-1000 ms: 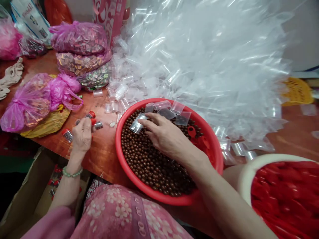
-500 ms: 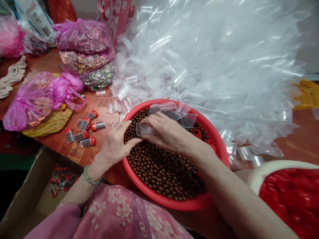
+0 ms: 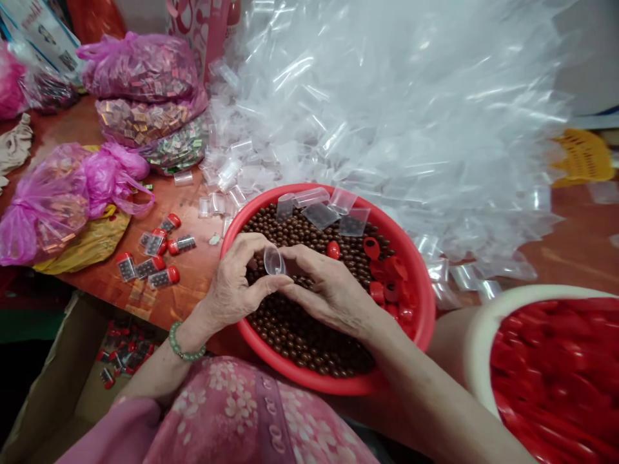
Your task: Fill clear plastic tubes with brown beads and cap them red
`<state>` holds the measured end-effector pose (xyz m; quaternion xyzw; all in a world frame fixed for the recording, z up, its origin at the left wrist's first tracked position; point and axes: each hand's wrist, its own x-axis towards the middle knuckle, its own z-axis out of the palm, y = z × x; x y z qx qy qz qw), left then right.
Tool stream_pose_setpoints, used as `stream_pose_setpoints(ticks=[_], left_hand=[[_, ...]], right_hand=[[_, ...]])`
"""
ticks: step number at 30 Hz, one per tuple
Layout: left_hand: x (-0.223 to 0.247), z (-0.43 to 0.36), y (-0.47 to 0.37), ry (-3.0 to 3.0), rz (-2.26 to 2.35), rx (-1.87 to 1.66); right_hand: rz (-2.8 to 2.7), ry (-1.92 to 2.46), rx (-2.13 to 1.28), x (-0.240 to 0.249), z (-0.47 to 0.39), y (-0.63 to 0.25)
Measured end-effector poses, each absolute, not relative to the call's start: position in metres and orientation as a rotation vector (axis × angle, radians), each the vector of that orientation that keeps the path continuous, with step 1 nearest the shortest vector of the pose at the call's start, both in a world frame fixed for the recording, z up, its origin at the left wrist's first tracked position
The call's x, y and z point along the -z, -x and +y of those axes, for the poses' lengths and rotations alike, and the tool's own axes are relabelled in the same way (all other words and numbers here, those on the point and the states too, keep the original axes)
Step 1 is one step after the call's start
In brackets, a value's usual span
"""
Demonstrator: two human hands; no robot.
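Between my two hands is a clear plastic container [image 3: 273, 261], its round open mouth facing me, above a red basin [image 3: 333, 385] of brown balls [image 3: 309, 341]. The fingers and thumb of my left hand [image 3: 242, 270] close round its left side. My right hand [image 3: 324, 287] grips it from the right. Several more clear containers [image 3: 322, 214] lie on the balls at the basin's far side, and red caps [image 3: 394, 277] are gathered at its right side.
A heap of clear containers [image 3: 387, 116] fills the back. Filled red-capped containers [image 3: 149, 265] and pink bags [image 3: 145, 71] sit left. A cardboard box [image 3: 58, 374] is lower left, a white tub [image 3: 478, 361] of red caps lower right, a yellow basket [image 3: 585, 158] far right.
My left hand has closed on the clear container, which my right hand has turned and brought to it. The view has shifted a little, and more red caps show in the basin.
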<state>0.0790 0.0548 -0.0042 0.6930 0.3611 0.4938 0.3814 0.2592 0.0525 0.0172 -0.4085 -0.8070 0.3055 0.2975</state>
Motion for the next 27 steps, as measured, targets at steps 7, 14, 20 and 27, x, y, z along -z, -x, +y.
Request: stream_pose_setpoints(ticks=[7, 14, 20, 27], left_hand=[[-0.014, 0.064, -0.073, -1.526, 0.876, -1.400], [-0.027, 0.088, -0.064, -2.717, 0.948, -0.345], [-0.031, 0.096, -0.084, -2.964, 0.663, 0.089], [-0.034, 0.108, -0.123, -2.858, 0.587, 0.299]], right_hand=[[-2.184, 1.312, -0.690, -0.019, 0.028, -0.268], [-2.764, 1.737, -0.327, -0.042, 0.025, -0.283], [-2.944, 1.992, -0.383, -0.047, 0.029, -0.269], [-2.775, 2.049, -0.587, -0.025, 0.047, -0.260]])
